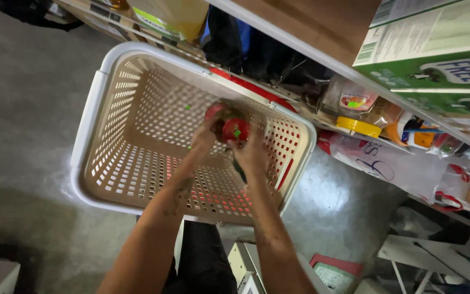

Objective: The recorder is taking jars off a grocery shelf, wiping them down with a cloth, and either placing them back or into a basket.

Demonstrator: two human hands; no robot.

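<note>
Both my arms reach down into a beige perforated plastic basket (110,147) with a white rim. My left hand (205,136) and my right hand (252,149) together grip two small red-capped jars (229,124) near the far right wall of the basket. One jar cap shows a green spot. The jars' bodies are mostly hidden by my fingers. The basket's floor around my hands holds nothing else that I can see.
The basket stands on a grey concrete floor (23,109). To the right run shelves (322,60) with jars, a yellow-lidded container (358,127), bags and green-and-white cartons (436,49). A white stool frame (409,256) sits at lower right.
</note>
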